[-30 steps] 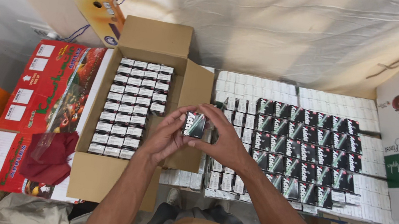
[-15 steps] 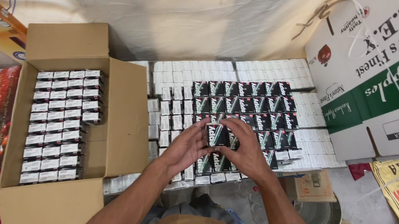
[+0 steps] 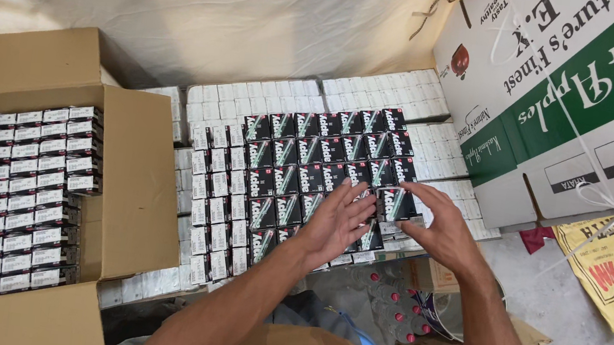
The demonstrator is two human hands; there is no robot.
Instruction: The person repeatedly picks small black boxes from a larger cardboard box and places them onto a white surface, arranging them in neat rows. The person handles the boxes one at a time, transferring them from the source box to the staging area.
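Filling cardboard box [image 3: 131, 197], rows of small white packs [image 3: 31, 199], hands [image 3: 336, 224] on black packs [image 3: 307, 169]

a low platform of white cartons [image 3: 269, 100] carries rows of small black boxes [image 3: 300, 168].

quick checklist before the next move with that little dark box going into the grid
1. Box held between both hands: ok. The left hand and right hand flank the small dark box.
2. Grip firm: cannot tell, the fingertips hide the contact.
3. Box lined up with the rows of dark boxes: ok, its face points the same way as its neighbours.
4. Free slot under the box: cannot tell, the hands cover that spot.
5. White boxes beside the dark rows stand in even lines: ok.
6. Open carton on the left is apart from the hands: ok.
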